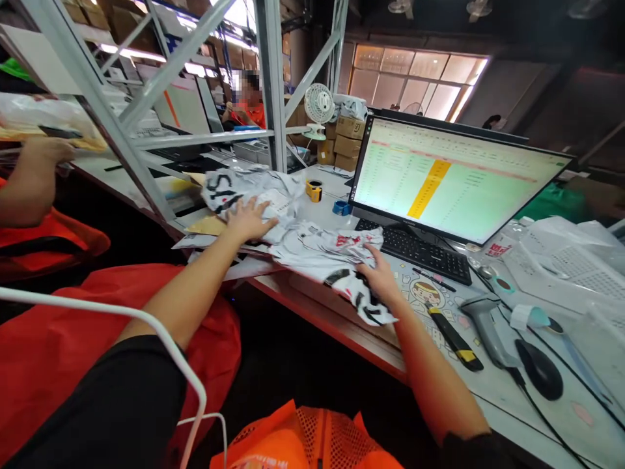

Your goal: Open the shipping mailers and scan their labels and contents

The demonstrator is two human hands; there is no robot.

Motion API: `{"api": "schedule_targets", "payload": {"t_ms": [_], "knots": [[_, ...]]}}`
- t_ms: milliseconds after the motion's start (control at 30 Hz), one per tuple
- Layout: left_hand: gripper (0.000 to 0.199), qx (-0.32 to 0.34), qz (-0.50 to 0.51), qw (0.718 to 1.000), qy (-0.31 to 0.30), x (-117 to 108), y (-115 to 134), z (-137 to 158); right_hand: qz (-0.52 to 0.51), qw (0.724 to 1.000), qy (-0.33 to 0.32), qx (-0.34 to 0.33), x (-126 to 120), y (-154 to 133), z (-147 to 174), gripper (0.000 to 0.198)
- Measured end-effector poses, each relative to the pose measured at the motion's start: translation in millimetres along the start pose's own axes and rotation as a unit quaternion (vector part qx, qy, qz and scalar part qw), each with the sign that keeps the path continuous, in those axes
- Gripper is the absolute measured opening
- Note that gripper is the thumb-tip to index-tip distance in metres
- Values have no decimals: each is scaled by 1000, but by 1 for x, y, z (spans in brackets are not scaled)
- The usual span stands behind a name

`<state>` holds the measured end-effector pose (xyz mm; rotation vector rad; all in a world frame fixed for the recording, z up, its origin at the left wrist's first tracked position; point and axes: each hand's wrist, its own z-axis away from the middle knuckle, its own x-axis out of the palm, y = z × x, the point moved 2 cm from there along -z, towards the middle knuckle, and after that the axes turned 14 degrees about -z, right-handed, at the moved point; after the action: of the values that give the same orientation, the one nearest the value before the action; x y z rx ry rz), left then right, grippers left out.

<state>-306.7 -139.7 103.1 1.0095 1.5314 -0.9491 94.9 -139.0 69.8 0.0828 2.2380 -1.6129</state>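
Observation:
My left hand [249, 220] lies with its fingers spread flat on a crumpled white plastic mailing bag [288, 185] that has bold black print and a pale label. Nearer to me, a second white mailing bag [312, 251] with red and black print rests at the desk's front edge. My right hand [379, 277] grips the right end of this bag, its thumb and fingers closed around the plastic. Whether the two bags overlap under my left hand is hard to make out. Flat papers and a yellowish envelope [208, 226] stick out beneath the left bag.
A monitor [454, 176] and black keyboard [430, 251] stand behind my right hand. To the right lie a utility knife [455, 339], a barcode scanner [491, 329] and a mouse [538, 368]. A metal rack post [276, 85] rises behind the bags; co-workers sit left and beyond.

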Motion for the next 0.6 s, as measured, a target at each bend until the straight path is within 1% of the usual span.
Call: {"api": "schedule_targets", "payload": {"t_ms": [33,100,167,200,233,267,300,333,367,400,433,467,500,533,600], "knots": [[93,-19,-1,1000,8,4,-6,2,12,1000,-14,15,-22,9,13,68],[94,-33,-7,999,26,7,-13,2,57,995,-57,63,-57,24,39,74],[92,-30,-12,999,34,-1,-13,0,138,983,-80,96,-78,28,63,84],[90,-30,-13,998,46,-9,-9,1,184,976,-71,90,-84,25,72,86],[89,-30,-10,997,70,-20,-2,5,224,971,-49,68,-88,18,78,85],[87,-15,-1,995,97,-31,10,13,254,966,-23,34,-89,8,83,82],[85,22,13,992,127,-41,25,25,267,964,-1,-7,-88,-2,85,77],[85,83,33,985,151,-48,43,43,266,963,6,-49,-84,-11,87,73],[83,207,61,968,132,-51,66,66,255,963,-5,-84,-79,-17,88,70],[89,335,85,935,84,-47,89,92,242,963,-32,-109,-71,-20,88,68],[103,432,89,897,32,-38,109,120,237,962,-69,-118,-64,-18,88,67],[113,483,67,873,-5,-25,127,147,241,959,-107,-104,-56,-11,86,68],[122,502,43,863,-25,-9,140,169,253,955,-138,-73,-50,-1,84,69],[123,498,22,866,-37,9,148,187,269,949,-159,-33,-46,12,81,72],[103,460,2,888,-18,42,155,208,293,937,-187,40,-46,38,75,74]]}}
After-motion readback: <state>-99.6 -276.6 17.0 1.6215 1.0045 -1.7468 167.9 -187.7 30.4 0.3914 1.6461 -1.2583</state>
